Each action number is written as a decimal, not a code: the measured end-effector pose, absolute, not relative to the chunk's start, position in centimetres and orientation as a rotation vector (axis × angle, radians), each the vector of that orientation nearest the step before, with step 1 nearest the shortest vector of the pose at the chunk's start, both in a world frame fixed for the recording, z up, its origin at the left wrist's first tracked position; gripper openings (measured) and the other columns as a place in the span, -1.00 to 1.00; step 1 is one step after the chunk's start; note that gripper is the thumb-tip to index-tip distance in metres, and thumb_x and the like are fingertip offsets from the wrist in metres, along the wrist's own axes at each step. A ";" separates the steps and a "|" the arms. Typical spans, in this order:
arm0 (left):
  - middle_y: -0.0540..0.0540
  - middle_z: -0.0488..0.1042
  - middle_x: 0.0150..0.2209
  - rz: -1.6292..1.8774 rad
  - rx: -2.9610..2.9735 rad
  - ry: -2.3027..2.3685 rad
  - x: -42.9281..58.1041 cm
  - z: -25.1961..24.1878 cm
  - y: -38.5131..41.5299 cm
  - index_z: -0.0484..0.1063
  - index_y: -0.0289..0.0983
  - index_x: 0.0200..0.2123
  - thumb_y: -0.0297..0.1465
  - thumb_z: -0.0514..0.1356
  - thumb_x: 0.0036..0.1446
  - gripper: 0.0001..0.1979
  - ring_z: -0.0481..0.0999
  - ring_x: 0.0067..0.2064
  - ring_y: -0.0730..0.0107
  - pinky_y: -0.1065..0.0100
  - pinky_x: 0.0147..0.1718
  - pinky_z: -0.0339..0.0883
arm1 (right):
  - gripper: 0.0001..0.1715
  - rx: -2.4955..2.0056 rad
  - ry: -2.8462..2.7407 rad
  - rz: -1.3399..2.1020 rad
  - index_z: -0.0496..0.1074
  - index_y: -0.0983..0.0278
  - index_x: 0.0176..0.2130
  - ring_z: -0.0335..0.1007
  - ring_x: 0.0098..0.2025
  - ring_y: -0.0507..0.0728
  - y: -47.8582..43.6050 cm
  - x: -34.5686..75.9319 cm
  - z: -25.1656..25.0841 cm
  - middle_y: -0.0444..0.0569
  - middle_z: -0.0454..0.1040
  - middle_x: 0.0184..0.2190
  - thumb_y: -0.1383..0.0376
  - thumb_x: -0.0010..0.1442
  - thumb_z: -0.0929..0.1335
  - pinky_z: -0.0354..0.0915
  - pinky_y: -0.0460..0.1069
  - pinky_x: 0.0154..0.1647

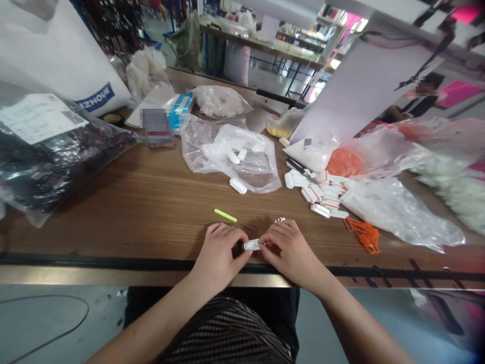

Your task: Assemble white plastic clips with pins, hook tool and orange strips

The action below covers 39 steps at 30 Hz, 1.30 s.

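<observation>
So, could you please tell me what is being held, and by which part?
A small white piece: the left hand grips its left end, the right hand its right end.

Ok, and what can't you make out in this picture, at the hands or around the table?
In the head view:
- Small white plastic piece: ends hidden by the left fingers and right fingers; its markings are too small to read.
- Tiny white object beyond the right fingers: partly covered by them.
- Clear plastic bag of dark items: cut off by the left edge; contents blurred.
- Large white sack: cut off by the top edge.
</observation>
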<state>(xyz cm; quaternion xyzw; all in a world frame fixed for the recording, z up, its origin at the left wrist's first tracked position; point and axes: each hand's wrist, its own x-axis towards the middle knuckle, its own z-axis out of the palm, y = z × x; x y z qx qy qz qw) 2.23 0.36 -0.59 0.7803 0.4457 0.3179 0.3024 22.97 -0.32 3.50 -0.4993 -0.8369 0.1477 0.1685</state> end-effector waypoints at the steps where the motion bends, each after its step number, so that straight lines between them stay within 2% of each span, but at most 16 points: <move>1: 0.07 0.51 -0.37 0.840 2.070 1.181 2.2 -0.7 0.3 0.42 -0.19 -0.34 -0.45 0.38 0.13 -0.83 0.46 -0.28 0.27 0.07 -0.03 0.19 | -0.82 -1.421 -2.400 0.379 0.47 0.27 -0.37 0.32 -0.33 0.08 -0.3 22.9 3.5 -0.15 0.44 -0.47 0.38 0.30 0.36 0.10 0.06 -0.08; 11: 0.06 0.51 -0.35 0.826 2.092 1.211 2.3 -1.1 0.3 0.39 -0.19 -0.33 -0.39 0.39 0.14 -0.80 0.47 -0.23 0.24 0.04 0.00 0.20 | -0.67 -1.210 -2.732 -0.086 0.45 0.29 -0.47 0.26 -0.33 0.14 -0.1 22.1 4.7 -0.05 0.47 -0.46 0.40 0.34 0.30 0.06 0.10 -0.12; 16: 0.05 0.51 -0.35 0.821 2.084 1.212 2.3 -1.0 0.3 0.39 -0.19 -0.33 -0.38 0.36 0.17 -0.83 0.47 -0.24 0.24 0.03 0.02 0.20 | -0.73 -1.264 -2.678 0.143 0.57 0.24 -0.29 0.33 -0.29 0.13 -0.2 22.7 4.8 -0.07 0.52 -0.42 0.39 0.37 0.29 0.09 0.10 -0.10; 20: 0.06 0.51 -0.36 0.812 2.071 1.198 2.2 -0.9 0.3 0.41 -0.18 -0.33 -0.42 0.36 0.16 -0.85 0.48 -0.25 0.24 0.03 0.01 0.19 | -0.72 -1.325 -2.552 0.268 0.59 0.19 -0.16 0.39 -0.25 0.12 -0.5 23.2 4.8 -0.08 0.57 -0.36 0.37 0.39 0.28 0.13 0.09 -0.09; 24: 0.06 0.52 -0.36 0.814 2.073 1.198 2.2 -0.7 0.4 0.41 -0.18 -0.34 -0.42 0.36 0.15 -0.84 0.47 -0.24 0.24 0.03 0.01 0.18 | -0.72 -1.321 -2.532 0.183 0.59 0.19 -0.19 0.39 -0.28 0.13 -1.0 23.2 4.2 -0.07 0.55 -0.38 0.35 0.39 0.28 0.16 0.12 -0.06; 27: 0.07 0.52 -0.36 0.811 2.075 1.199 2.2 -0.7 0.4 0.41 -0.19 -0.34 -0.43 0.38 0.14 -0.83 0.47 -0.24 0.24 0.05 0.00 0.18 | -0.74 -1.308 -2.571 -0.013 0.59 0.22 -0.23 0.35 -0.30 0.15 -1.7 22.5 3.5 -0.03 0.53 -0.40 0.36 0.36 0.29 0.16 0.14 -0.04; 32: 0.08 0.53 -0.33 0.815 2.071 1.212 2.3 -0.7 0.4 0.42 -0.19 -0.33 -0.50 0.39 0.08 -0.80 0.48 -0.21 0.25 0.06 0.01 0.16 | -0.68 -1.313 -2.587 -0.298 0.54 0.26 -0.40 0.29 -0.33 0.16 -2.9 20.7 2.6 -0.01 0.47 -0.47 0.41 0.33 0.28 0.16 0.13 -0.08; 34: 0.07 0.53 -0.33 0.819 2.080 1.211 2.3 -0.7 0.4 0.41 -0.19 -0.33 -0.50 0.38 0.10 -0.81 0.48 -0.21 0.25 0.07 0.00 0.17 | -0.67 -1.319 -2.551 -0.256 0.54 0.27 -0.41 0.30 -0.34 0.16 -2.9 20.7 2.6 -0.01 0.47 -0.47 0.40 0.34 0.28 0.17 0.13 -0.09; 39: 0.08 0.53 -0.36 0.801 2.091 1.193 2.2 -0.4 0.4 0.42 -0.18 -0.33 -0.42 0.34 0.20 -0.86 0.48 -0.24 0.24 0.05 0.00 0.17 | -0.73 -1.438 -2.232 0.249 0.61 0.19 -0.21 0.45 -0.26 0.13 -1.6 25.0 2.8 -0.04 0.59 -0.32 0.27 0.38 0.30 0.21 0.09 -0.15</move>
